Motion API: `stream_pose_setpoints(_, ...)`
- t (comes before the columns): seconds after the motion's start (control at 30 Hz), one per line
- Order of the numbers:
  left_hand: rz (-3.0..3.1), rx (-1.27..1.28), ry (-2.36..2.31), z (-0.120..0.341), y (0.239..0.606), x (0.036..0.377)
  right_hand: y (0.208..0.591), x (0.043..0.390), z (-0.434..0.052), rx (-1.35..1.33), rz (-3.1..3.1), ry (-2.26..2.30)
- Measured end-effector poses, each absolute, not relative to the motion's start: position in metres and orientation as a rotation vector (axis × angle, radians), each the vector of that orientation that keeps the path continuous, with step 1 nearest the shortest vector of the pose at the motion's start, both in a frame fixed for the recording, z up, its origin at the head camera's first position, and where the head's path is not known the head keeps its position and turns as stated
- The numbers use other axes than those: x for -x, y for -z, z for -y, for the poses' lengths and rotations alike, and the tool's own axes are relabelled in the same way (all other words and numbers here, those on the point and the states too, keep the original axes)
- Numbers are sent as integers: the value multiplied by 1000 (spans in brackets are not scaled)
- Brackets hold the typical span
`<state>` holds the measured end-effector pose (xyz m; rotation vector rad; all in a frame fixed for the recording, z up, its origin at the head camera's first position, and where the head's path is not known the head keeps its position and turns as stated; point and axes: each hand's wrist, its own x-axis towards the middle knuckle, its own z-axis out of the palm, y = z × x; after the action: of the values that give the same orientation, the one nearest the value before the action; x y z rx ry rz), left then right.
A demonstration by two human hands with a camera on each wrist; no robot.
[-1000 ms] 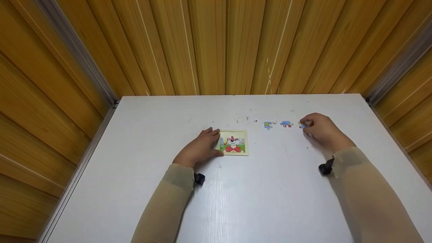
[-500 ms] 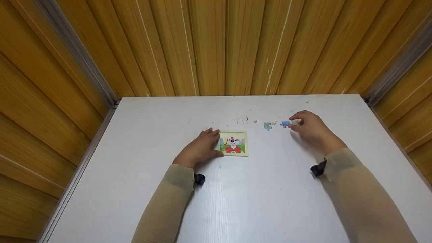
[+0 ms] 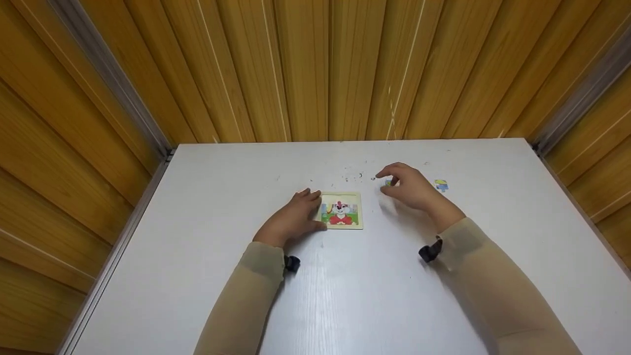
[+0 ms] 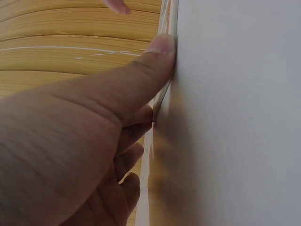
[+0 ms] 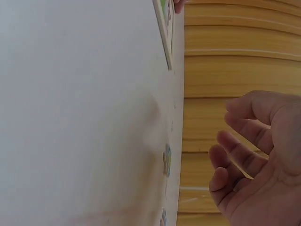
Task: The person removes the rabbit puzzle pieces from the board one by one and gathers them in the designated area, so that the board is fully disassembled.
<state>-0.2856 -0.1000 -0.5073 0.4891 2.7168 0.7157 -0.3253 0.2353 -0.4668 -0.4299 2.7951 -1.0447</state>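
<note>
A small square puzzle board (image 3: pixel 347 211) with a cartoon picture lies flat on the white table (image 3: pixel 345 296). My left hand (image 3: pixel 296 216) rests on the board's left edge, its thumb (image 4: pixel 155 56) pressed straight against the board's rim (image 4: pixel 170 19). My right hand (image 3: pixel 404 185) hovers just right of the board, fingers loosely curled and holding nothing. A blue loose piece (image 3: pixel 388 183) peeks out under its fingertips and lies flat on the table in the right wrist view (image 5: pixel 167 160). Another loose piece (image 3: pixel 441 185) lies further right.
Wooden panel walls (image 3: pixel 315 69) close in the table at the back and on both sides. Small crumbs or specks (image 3: pixel 360 175) dot the surface behind the board. A second loose piece (image 5: pixel 163 218) shows low in the right wrist view.
My right hand let go of the piece it held at the far right, then moved left across the row of pieces toward the board. The left hand stayed put.
</note>
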Motion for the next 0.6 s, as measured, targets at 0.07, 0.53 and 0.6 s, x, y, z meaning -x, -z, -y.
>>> stream_pose_setpoints(0.07,-2716,-480,-712,100,507,285,466,323,-222,432,-2780,1071)
stream_pose_setpoints(0.53,-2726,-508,-694,101,506,286,470,312,-160,482,-2576,1275)
stream_pose_setpoints(0.6,-2728,-521,-681,102,507,286,474,311,-154,486,-2535,1298)
